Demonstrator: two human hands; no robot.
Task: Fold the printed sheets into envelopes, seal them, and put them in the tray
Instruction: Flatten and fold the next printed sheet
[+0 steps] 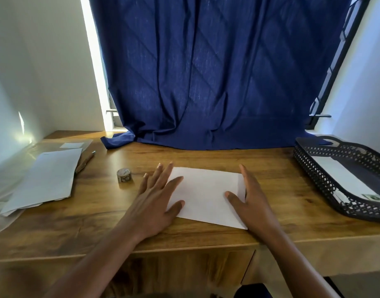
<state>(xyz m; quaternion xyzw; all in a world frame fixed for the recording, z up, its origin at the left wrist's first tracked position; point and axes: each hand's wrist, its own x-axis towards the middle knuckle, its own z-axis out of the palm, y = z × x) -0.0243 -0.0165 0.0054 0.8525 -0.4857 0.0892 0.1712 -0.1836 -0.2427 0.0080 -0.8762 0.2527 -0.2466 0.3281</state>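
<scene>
Nearest to us are our two bare forearms, reaching out over the near edge of the wooden tabletop. Our left hand lies flat with straight, spread fingers; its thumb and forefinger rest on the left edge of a white folded sheet, while the other fingers lie on the wood beside it. Our right hand is also flat, its thumb pressing on the sheet's right part and its fingers running along the right edge. Neither grip holds anything: both are wide, the fingers straight and only pressing down.

The folded sheet lies in the middle of the tabletop, between the two hands, slightly skewed to the table edge.

Just left of the left hand stands a small roll of patterned tape, apart from the fingers. Farther left lies a loose stack of printed sheets, partly on a clear plastic sleeve, with a pen beside its right edge and a small white slip behind it.

At the right edge sits a dark latticed tray, well apart from the hands. In it lies a white envelope with a bit of patterned tape at its near end.

A blue curtain hangs behind, its hem resting on the tabletop's far edge.
</scene>
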